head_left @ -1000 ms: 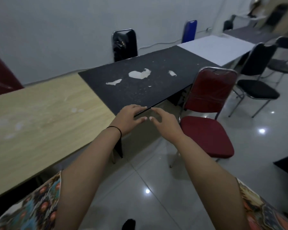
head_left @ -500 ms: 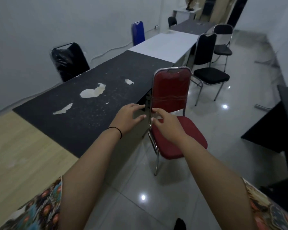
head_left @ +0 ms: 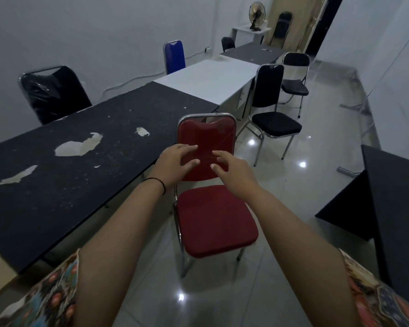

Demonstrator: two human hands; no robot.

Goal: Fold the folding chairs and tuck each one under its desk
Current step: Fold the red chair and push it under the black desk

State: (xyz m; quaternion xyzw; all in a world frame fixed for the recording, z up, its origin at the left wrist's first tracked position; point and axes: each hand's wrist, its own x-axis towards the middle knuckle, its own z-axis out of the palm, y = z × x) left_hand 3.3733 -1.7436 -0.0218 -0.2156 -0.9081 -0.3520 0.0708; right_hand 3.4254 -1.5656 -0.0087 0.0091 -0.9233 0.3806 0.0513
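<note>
The red chair (head_left: pixel 213 185) stands unfolded just beside the black desk (head_left: pixel 80 166), seat facing the person. The left hand (head_left: pixel 175 164) and right hand (head_left: pixel 232 172) hover before its backrest, fingers loosely spread, holding nothing; whether they touch it is hard to tell.

view swung right, red chair (head_left: pixel 213 218) now centred, closer

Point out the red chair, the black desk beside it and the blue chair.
red chair (head_left: pixel 214 223), head view, on the middle of the seat cushion.
black desk (head_left: pixel 99 161), head view, on a bare patch of the dark top.
blue chair (head_left: pixel 174 56), head view, on the backrest behind the white desk.
</note>
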